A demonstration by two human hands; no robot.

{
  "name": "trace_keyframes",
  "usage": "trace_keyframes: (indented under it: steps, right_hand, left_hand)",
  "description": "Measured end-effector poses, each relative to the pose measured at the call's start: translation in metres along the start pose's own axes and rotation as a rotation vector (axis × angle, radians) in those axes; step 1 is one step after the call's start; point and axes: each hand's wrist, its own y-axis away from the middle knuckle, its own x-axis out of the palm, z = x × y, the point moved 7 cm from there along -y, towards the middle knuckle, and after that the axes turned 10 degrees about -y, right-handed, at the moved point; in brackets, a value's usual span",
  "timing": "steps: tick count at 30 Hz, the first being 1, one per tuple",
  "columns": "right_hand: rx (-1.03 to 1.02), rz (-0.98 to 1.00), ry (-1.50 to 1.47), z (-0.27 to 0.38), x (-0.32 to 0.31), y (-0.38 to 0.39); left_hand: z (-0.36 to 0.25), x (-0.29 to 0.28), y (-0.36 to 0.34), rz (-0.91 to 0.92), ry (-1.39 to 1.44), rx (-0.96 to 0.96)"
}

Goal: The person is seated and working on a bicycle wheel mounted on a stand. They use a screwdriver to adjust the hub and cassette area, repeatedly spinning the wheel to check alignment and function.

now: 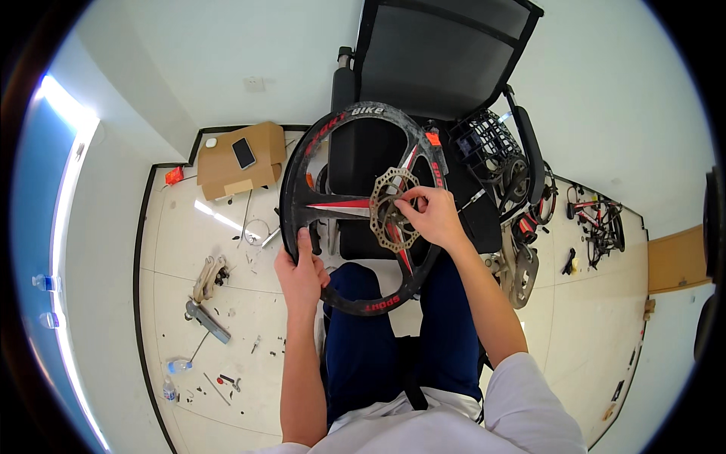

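Note:
A black spoked bicycle wheel with red and white spokes is propped up between my legs and a black office chair. At its hub sits a metal brake disc with a wavy edge. My left hand is wrapped round the lower left of the rim, thumb on the near face. At the middle of the disc, the thumb and fingers of my right hand are pinched together over the hub. Whatever they hold there is too small and covered to make out.
A cardboard box carrying a phone lies by the back wall. Small tools, loose parts and plastic bottles are scattered on the left floor. A black basket sits on the chair's right; bicycle parts lie farther right.

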Motion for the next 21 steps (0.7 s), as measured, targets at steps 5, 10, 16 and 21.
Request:
trace_keyframes:
  steps: [5,10,16,21]
  right_hand:
    - [-0.049,0.000,0.003,-0.003,0.005,-0.003]
    - [-0.070,0.059,0.048,0.007,0.005,-0.007]
    - [-0.119,0.133,-0.015,0.007,0.000,-0.010]
    - [0.090,-0.158,-0.541,-0.014,-0.035,0.014]
  left_hand:
    - [0.001,0.000,0.001,-0.009,-0.020,-0.011]
    - [0.002,-0.001,-0.001,-0.002,-0.021,-0.004]
    - [0.002,0.000,-0.001,-0.015,-0.011,-0.019]
    - [0.003,0.001,-0.001,-0.003,-0.001,-0.018]
